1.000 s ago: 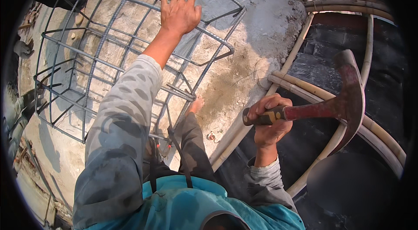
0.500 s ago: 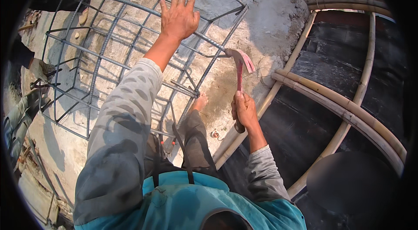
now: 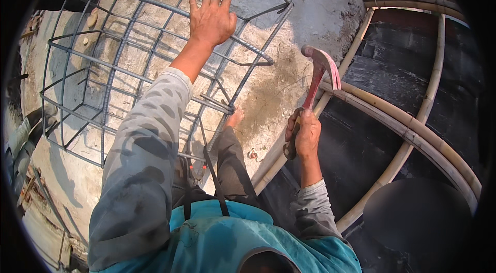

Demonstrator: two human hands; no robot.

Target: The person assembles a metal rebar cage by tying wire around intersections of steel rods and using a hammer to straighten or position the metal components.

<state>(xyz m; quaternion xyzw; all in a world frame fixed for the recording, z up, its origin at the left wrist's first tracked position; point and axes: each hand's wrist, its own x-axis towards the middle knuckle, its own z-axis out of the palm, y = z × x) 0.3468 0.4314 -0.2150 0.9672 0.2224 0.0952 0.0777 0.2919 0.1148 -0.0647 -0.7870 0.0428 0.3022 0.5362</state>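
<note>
Rebar cage (image 3: 129,66): grid of steel bars lying on the concrete slab (image 3: 289,87), filling the left half of the view.
Left hand (image 3: 211,17): released, fingers spread, palm flat on the cage's upper bars.
Bare foot (image 3: 235,117): on the slab, beside the cage's near corner.
Right hand (image 3: 306,136): clenched around the handle of a claw hammer (image 3: 319,74), head raised above the slab's edge.
Bamboo poles (image 3: 408,128): curved, along the slab's right edge over a dark drop.

A rough, pale concrete slab (image 3: 289,66) carries a steel rebar cage (image 3: 129,66) resting directly on it. Bamboo poles (image 3: 413,128) run along its edge; a bare foot (image 3: 235,117) stands on it.
</note>
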